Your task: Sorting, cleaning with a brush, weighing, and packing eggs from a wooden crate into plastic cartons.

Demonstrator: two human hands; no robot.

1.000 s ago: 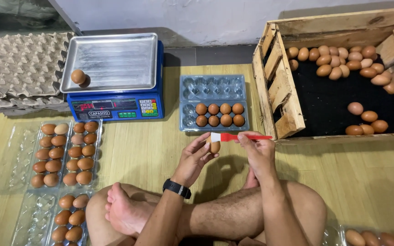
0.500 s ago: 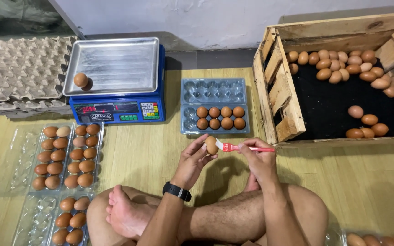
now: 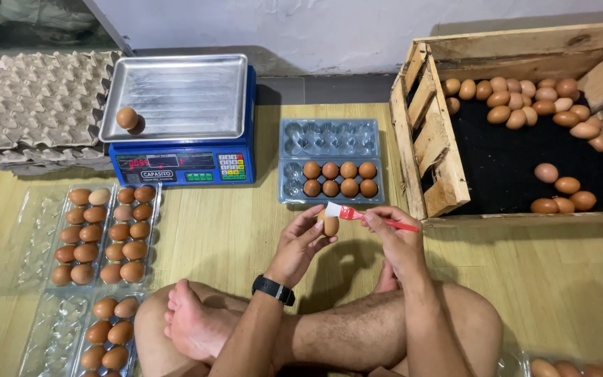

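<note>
Head view: left hand [image 3: 300, 244] has fingers clamped round a brown egg [image 3: 330, 225], held above the wooden floor [image 3: 246, 237] just in front of the clear egg tray [image 3: 329, 159]. Right hand [image 3: 393, 234] pinches a red-handled brush [image 3: 364, 216], white bristles touching the egg's top. Blue scale [image 3: 183, 164] carries one egg, far left of the wooden crate [image 3: 433, 150]

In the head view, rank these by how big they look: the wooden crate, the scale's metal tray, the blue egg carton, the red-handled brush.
1. wooden crate
2. metal tray
3. blue egg carton
4. red-handled brush, smallest even though it is held up nearer the camera, against an egg.
</note>
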